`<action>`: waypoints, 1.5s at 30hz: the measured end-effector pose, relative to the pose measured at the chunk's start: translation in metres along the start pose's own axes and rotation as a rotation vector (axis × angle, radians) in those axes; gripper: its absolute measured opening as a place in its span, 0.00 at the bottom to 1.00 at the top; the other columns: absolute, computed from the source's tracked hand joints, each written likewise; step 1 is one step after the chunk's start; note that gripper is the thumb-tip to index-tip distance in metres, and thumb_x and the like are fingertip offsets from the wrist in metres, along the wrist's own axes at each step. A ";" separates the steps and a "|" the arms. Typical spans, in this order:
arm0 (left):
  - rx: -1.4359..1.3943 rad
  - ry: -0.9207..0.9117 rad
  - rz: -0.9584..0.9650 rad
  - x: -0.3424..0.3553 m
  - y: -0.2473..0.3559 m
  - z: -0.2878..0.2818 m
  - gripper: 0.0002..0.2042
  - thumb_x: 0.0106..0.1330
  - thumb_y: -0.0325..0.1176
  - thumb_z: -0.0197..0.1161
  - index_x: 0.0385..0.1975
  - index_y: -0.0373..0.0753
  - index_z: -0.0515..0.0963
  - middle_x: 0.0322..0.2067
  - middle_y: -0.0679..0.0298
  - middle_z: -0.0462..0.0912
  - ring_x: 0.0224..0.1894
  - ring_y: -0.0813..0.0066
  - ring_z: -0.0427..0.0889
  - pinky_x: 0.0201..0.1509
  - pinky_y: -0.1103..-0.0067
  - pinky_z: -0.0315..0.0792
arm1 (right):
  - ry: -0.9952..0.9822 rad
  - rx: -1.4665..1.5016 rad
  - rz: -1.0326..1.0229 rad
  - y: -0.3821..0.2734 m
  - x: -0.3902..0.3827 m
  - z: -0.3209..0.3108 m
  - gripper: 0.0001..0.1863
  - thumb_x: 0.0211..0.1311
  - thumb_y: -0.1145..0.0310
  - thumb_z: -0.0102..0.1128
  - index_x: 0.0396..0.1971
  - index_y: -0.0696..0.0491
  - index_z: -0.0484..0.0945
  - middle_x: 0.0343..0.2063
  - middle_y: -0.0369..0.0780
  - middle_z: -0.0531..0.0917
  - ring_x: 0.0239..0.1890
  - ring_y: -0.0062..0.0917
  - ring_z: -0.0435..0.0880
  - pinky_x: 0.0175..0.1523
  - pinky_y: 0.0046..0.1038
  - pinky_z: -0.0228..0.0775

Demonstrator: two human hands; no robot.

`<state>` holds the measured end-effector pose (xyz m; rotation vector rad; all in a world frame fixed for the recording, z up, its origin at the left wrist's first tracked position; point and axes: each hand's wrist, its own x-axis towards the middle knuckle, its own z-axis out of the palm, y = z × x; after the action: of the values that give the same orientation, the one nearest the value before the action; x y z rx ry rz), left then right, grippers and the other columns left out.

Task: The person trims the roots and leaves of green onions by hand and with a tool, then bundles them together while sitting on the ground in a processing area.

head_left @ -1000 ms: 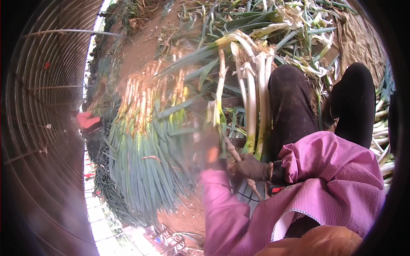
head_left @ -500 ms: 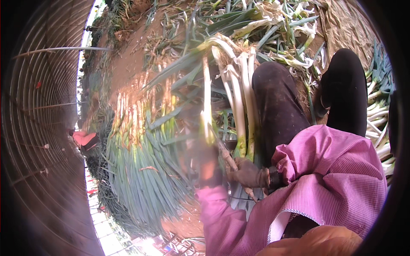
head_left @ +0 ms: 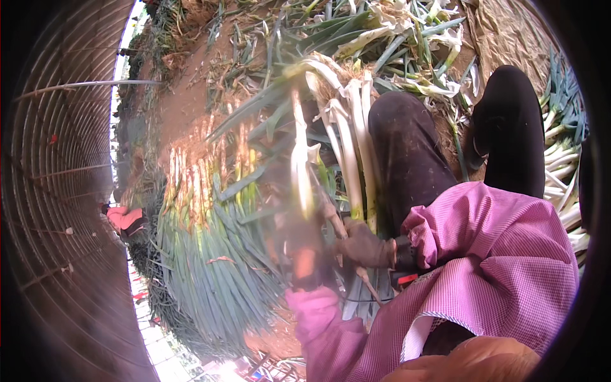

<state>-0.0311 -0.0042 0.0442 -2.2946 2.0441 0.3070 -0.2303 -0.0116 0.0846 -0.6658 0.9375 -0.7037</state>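
My left hand [head_left: 304,245], gloved and smeared by motion, is closed around the lower part of a leek [head_left: 299,159]. The leek's white shaft points away from me, and a loose pale flap sticks out at its right side. My right hand [head_left: 366,245], in a dark glove, is closed on a thin brown stick-like tool [head_left: 334,216] that slants up toward the held leek. Several white-stemmed leeks [head_left: 350,159] lean just beyond my right hand, beside my knee. Their lower ends are partly hidden by the hand.
To the left, many unpeeled leeks [head_left: 210,242] lie in a row on bare soil. Stripped leaves [head_left: 407,38] are heaped ahead. White-stemmed leeks [head_left: 563,165] are piled at far right. Ribbed greenhouse wall [head_left: 57,191] curves along the left; another person [head_left: 124,218] is there.
The view has shifted slightly. The leek in my left hand now shows a loose pale flap at its side. A small red item has come into view near my right wrist.
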 end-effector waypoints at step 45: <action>-0.460 -0.063 -0.202 -0.023 -0.014 -0.031 0.21 0.56 0.43 0.58 0.46 0.39 0.67 0.26 0.58 0.78 0.24 0.60 0.80 0.26 0.71 0.73 | -0.194 -0.353 -0.078 -0.012 0.012 -0.009 0.31 0.43 0.65 0.57 0.52 0.55 0.65 0.26 0.41 0.81 0.28 0.29 0.81 0.36 0.28 0.73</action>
<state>-0.0158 0.0145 0.0775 -2.6712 1.8405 0.9056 -0.2360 -0.0295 0.0841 -1.0679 0.8660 -0.5339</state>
